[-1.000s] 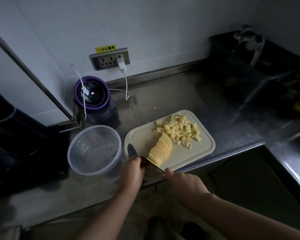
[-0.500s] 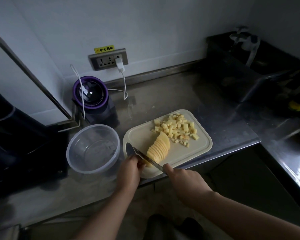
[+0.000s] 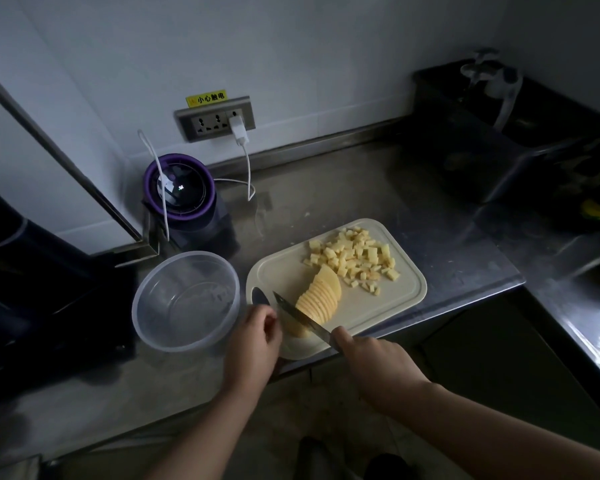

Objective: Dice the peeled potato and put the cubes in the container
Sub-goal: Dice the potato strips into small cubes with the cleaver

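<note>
Container (image 3: 186, 301) left of cutting board (image 3: 404, 296)

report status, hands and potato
Right hand grips knife, blade across sliced potato. Left hand curled at its near end, contact unclear. Cubes piled on cutting board, clear container holds none. Nothing blocking.

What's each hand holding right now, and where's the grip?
Right hand grips the knife by its handle. Left hand curls beside the potato end; hold unclear.
</note>
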A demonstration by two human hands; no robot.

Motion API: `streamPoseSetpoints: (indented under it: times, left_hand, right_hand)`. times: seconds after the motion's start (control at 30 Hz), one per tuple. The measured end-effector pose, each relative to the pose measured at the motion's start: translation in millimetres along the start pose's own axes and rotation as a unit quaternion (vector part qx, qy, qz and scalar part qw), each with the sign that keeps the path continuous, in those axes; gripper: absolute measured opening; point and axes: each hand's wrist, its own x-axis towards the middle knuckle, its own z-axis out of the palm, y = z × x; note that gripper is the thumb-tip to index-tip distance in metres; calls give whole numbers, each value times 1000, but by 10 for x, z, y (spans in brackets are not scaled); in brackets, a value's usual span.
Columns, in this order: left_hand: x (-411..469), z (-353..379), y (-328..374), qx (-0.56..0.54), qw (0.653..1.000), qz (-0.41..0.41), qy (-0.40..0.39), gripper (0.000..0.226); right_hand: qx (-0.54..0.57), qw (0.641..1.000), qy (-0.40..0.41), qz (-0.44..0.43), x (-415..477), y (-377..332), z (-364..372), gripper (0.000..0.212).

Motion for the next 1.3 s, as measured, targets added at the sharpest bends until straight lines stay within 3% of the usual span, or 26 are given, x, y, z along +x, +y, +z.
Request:
streamPoseSetpoints:
  times: [0.1, 0.2, 0.3, 0.43, 0.63, 0.7, 0.77, 0.83, 0.9, 0.97, 1.13, 1.3]
  left_hand:
    - [117, -211, 147, -23, 995, 70, 72, 19]
    - [401, -339, 334, 61, 988, 123, -73, 20]
    - [576, -337, 474, 194, 936, 137, -258, 32]
    - [632, -283, 563, 263, 901, 126, -322, 29]
    - [636, -372, 615, 197, 931, 114, -284, 34]
    - [620, -400, 577, 80, 969, 113, -205, 25]
    - [548, -417, 514, -48, 994, 63, -76, 21]
    - [397, -416, 447, -128, 990, 15, 62, 16]
    - [214, -353, 378, -154, 980, -27, 121, 10]
    - [61, -224, 288, -148, 981, -74, 99, 10]
    - [-38, 76, 146, -69, 983, -153, -74, 15]
    - [42, 201, 99, -35, 977, -187, -95, 16]
  right_hand:
    - [14, 1000, -13, 4, 20, 27, 9, 50]
    - [16, 1000, -23, 8, 46, 15, 7, 51]
    - [10, 999, -36, 16, 73, -2, -14, 52]
    - [0, 999, -44, 13, 72, 12, -49, 52]
    - [13, 1000, -28, 4, 31, 32, -110, 52]
    - [20, 1000, -19, -1, 15, 49, -158, 51]
    - [23, 1000, -8, -7, 7, 56, -195, 52]
    - [21, 1000, 4, -6, 3, 43, -203, 51]
    - [13, 1000, 6, -3, 1, 14, -185, 50]
    - [6, 1000, 3, -4, -5, -25, -151, 49]
    - [3, 1000, -7, -10, -38, -68, -99, 50]
    - [-9, 1000, -13, -10, -40, -76, -91, 52]
